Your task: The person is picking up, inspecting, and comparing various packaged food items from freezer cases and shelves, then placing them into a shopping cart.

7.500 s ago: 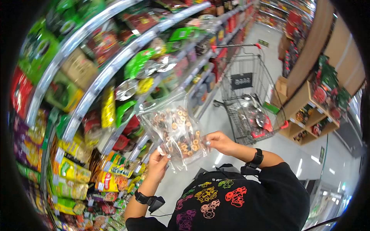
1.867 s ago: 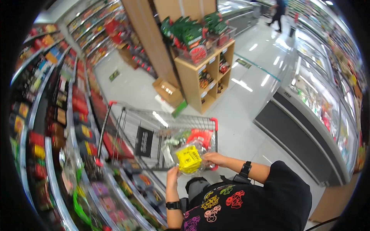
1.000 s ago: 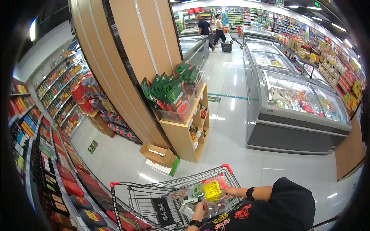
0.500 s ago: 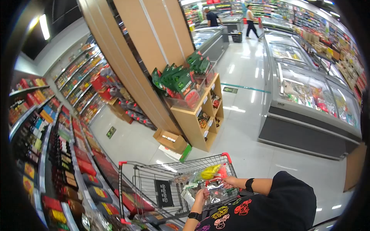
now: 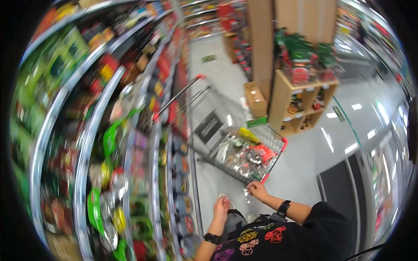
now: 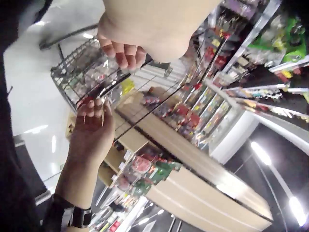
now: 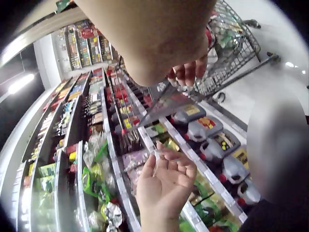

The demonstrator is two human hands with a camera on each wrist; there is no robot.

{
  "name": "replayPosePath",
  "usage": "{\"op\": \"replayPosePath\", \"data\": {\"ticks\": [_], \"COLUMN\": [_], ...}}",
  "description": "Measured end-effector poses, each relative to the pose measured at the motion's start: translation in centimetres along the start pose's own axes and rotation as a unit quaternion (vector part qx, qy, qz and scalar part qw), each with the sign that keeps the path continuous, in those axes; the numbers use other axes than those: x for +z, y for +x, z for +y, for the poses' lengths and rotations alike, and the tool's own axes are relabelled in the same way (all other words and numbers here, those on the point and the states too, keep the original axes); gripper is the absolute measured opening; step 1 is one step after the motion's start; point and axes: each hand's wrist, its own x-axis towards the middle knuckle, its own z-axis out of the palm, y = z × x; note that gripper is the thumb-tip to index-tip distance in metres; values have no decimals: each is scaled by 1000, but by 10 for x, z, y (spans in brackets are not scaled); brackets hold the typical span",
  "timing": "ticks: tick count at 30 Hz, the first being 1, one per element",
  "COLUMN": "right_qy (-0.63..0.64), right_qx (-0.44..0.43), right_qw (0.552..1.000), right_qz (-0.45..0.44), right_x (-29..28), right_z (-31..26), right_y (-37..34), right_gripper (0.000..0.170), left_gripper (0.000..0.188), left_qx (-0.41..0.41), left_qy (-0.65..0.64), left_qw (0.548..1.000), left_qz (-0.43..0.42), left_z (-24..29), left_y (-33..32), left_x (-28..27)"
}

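Both hands are off the goods in front of the body, fingers loosely curled with nothing held. My left hand [image 5: 222, 205] is palm up, below the cart's near side. My right hand [image 5: 257, 190] is by the red corner of the wire shopping cart [image 5: 235, 174]. Inside the cart lie several clear plastic packs [image 5: 241, 158], a red pack [image 5: 264, 152] and a yellow-labelled pack [image 5: 249, 135] toward the far side. In the left wrist view the left fingers [image 6: 123, 54] hang relaxed; in the right wrist view the left palm [image 7: 166, 181] faces up.
Shelves of bagged goods [image 5: 109, 148] run along the left, with large grey jugs [image 7: 212, 140] on the lowest level. Beyond the cart stand an open cardboard box [image 5: 256, 98], a wooden display shelf [image 5: 300, 102] and a column [image 5: 261, 48]. A freezer [image 5: 348, 187] stands right.
Earlier both hands held a clear bag of dried ring-shaped pieces, then a yellow-labelled pack over the cart. The pack now lies in the cart, both hands have drawn back, and the view has turned left.
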Motion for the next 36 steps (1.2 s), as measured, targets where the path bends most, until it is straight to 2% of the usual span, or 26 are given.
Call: {"op": "replayPosePath", "data": {"ticks": [2,3,4,6,8,11,15,17,20,22,23,26,27,29,30,31,32,34,36], "right_qy": [-16,-41,-60,-46,-54,-63,-43,-21,-10,-51,-73,-55,-67,-87,-74,-61,-47,-39,7], "right_qx": [-9,-28,-48,-2,3,-40,-90,-150,-191,-404,-506,-586,-566,-528,-484,-439,-391,-342,-311], "right_qw": [996,991,984,972,959,931,888,872,864,792,739,653,663,683,712,739,764,780,789], "right_qz": [-86,-124,-162,-229,-279,-358,-448,-466,-466,-455,-439,-477,-485,-497,-503,-507,-510,-523,-530], "right_x": [24,36,51,88,127,184,282,330,383,410,422,453,462,481,490,499,505,520,533], "right_z": [-11,-4,2,-21,-37,-52,-76,-80,-111,-133,-145,-172,-173,-176,-177,-177,-176,-171,-161], "right_y": [-16,-18,-19,-30,-43,-57,-90,-113,-178,-223,-241,-287,-296,-310,-314,-318,-321,-321,-320], "right_gripper": [13,13,13,14,14,14,14,14,14,17,19,36,38,45,47,50,53,57,59], "left_gripper": [18,17,18,20,21,21,14,9,9,10,11,14,18,20,21,32,35,42,44], "left_qx": [52,121,147,189,254,346,452,493,517,513,512,558,543,493,466,434,424,390,367], "left_qy": [17,6,12,6,35,62,63,68,48,90,107,108,142,203,232,288,363,504,470], "left_qw": [995,988,981,971,948,894,800,745,681,647,630,590,582,569,560,559,499,367,419], "left_qz": [81,98,127,149,186,277,389,445,515,556,574,573,588,627,644,645,663,677,685], "left_z": [5,6,13,26,36,51,63,67,74,86,94,117,122,146,156,162,167,174,175], "left_y": [-31,-49,-72,-113,-147,-202,-292,-337,-392,-424,-435,-460,-468,-487,-497,-505,-508,-512,-515], "left_x": [-27,-37,-40,-55,-77,-111,-163,-186,-235,-262,-274,-305,-321,-311,-307,-312,-319,-330,-338]}}
